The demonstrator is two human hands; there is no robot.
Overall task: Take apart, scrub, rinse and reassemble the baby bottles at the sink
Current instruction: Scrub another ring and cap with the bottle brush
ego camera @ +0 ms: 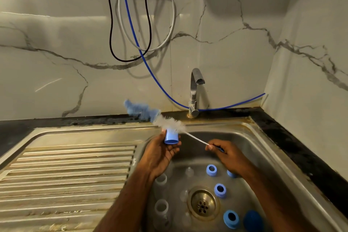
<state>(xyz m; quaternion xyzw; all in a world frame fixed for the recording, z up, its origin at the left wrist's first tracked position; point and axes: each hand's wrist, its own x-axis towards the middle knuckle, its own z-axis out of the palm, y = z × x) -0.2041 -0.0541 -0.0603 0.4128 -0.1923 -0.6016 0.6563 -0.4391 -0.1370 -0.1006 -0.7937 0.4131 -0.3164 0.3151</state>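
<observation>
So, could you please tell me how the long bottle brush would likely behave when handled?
The bottle brush probably flexes: its thin wire stem looks slender where the right hand pinches it. Fluffy bristles suggest lightness. Pressed against the blue cap, they likely give.

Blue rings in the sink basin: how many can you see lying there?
3 lie in plain view: one toward the back, one right of the drain, one nearest. A fourth blue piece shows partly behind the right hand.

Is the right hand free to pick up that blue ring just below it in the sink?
Probably not right away. The right hand is pinching the brush by its wire handle. The blue ring lies uncovered in the sink, so the path looks free once the brush is put down.
</observation>
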